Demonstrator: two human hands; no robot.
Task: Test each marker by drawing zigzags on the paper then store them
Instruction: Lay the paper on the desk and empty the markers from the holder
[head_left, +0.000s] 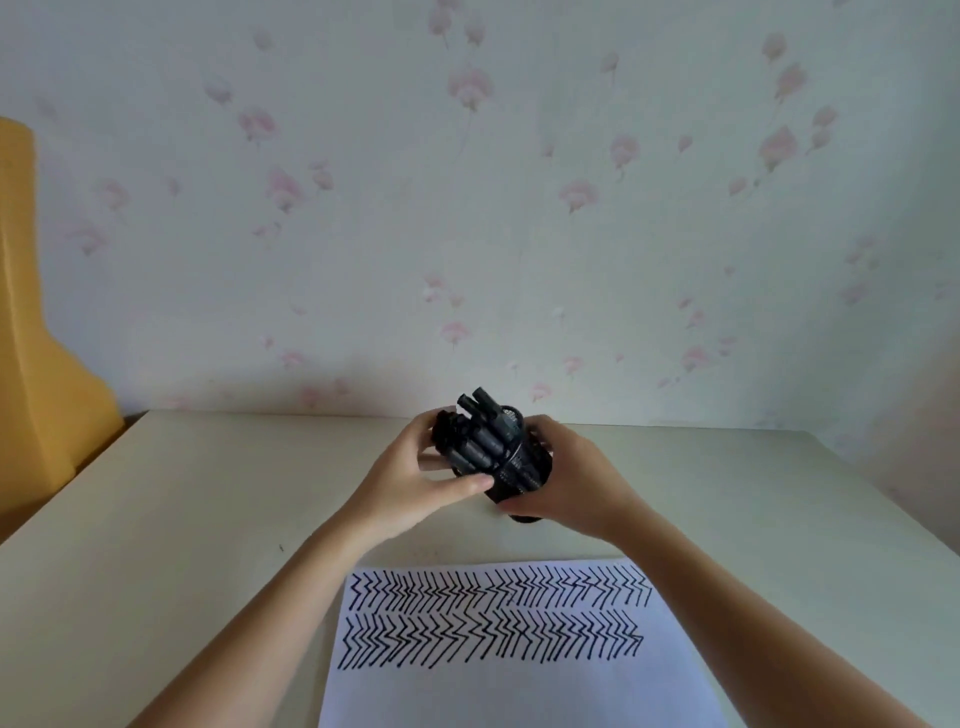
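- The white sheet of paper (519, 649), nearest the camera on the pale beige table (208, 493), carries two full rows of black zigzags; its near edge is cut off.
- Just beyond the paper, the black mesh cylindrical pen holder (519, 478) is tilted, its mouth leaning away and to the left.
- The bundle of black capped markers (475, 436) sticks out of that mouth, long axes running along the holder's tilt.
- The left hand (415, 478) is curled around the markers; the right hand (571, 483) wraps the holder.
- The left hand is nearer the marker ends, so seating them likely falls to it.
- The holder's base and the marker count are hard to make out.

Both hands, left hand (415, 480) and right hand (563, 480), grip the tilted marker holder (511, 467).
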